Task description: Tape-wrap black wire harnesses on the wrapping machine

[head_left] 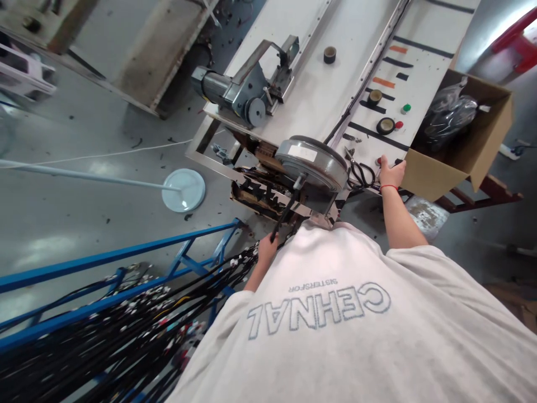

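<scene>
Black cable (286, 214) is gripped by the curled left hand (267, 247), extending toward the drum (323, 167); whether the right hand (391, 172) is closed cannot be told.

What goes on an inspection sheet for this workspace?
Surface: white bench with black and orange tape strips.
Job's things: black cable, running toward the round grey drum.
Clutter: three tape rolls and scissors on the bench.
Hands: left hand grips the black cable; right hand at the bench edge, beside a red button.
Cables: dark bundle along the blue rack.
Surroundings: open cardboard box beside the bench; scraps on the floor.
</scene>
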